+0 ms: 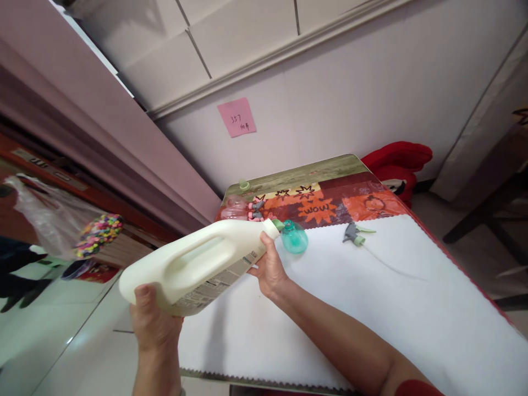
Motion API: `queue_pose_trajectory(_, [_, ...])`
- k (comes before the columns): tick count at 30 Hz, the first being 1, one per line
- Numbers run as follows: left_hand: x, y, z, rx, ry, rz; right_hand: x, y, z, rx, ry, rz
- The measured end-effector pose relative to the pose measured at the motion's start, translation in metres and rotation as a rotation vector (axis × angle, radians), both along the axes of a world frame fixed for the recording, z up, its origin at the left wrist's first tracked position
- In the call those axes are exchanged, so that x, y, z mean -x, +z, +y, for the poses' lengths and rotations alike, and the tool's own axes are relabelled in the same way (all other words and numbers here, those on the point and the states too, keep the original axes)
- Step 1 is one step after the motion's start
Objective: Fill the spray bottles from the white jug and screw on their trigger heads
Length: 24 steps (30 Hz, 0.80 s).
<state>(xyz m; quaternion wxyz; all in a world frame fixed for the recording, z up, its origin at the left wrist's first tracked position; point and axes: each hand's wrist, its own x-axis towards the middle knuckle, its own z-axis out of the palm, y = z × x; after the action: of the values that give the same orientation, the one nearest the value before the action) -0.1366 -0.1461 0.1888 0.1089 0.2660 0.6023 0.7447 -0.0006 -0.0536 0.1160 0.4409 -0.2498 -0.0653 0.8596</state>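
A large cream plastic jug [193,264] with a moulded handle is tipped on its side in the air, its neck pointing right. My left hand [153,322] is closed round the jug's base. My right hand [270,267] is closed round the jug near its neck. The jug's mouth meets the green opening of a small teal bottle [295,238] that sits on the white cloth [371,308]. A grey and green spray trigger head [355,235] with a thin tube lies on the cloth to the right.
The table [297,175] carries a colourful patterned cover at its far end, a green cap [244,185] and a clear bottle with a pink and grey sprayer [243,209]. A pink note [236,117] sticks on the wall. A red object [396,159] lies behind the table.
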Motion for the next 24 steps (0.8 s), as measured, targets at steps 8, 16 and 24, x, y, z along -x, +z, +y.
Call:
queue_pose_trajectory(8, [0.0028, -0.0019, -0.0001, -0.016, -0.002, -0.009, 0.0003, -0.0004, 0.0001, 0.001, 0.004, 0.005])
queue_pose_trajectory(16, [0.0018, -0.0019, -0.0014, -0.017, -0.009, -0.018, 0.0001, 0.0000, 0.0000, 0.004, -0.002, 0.003])
queue_pose_trajectory(24, [0.0001, 0.0006, -0.0006, -0.018, -0.003, -0.030, 0.0001, -0.0006, 0.0003, -0.002, 0.006, 0.002])
